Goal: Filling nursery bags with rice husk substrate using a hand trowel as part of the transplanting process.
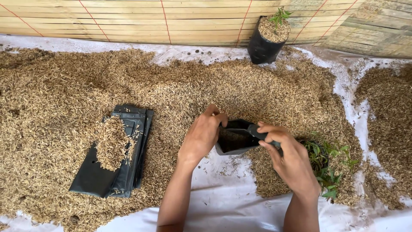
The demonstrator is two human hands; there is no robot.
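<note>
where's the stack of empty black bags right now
In the head view, the stack of flat black bags lies on the husk bed at lower left, left of the left hand, with a heap of husks on top.

I log three packaging items, placed from the open black grow bag (236,138) at centre. Item two: stack of flat black bags (113,165), left of it. Item three: filled black bag (261,47), upright, beyond it by the wall.

The right hand (292,161) hides part of the seedlings (330,165), and the black bag's (236,138) depths stay dark.
</note>
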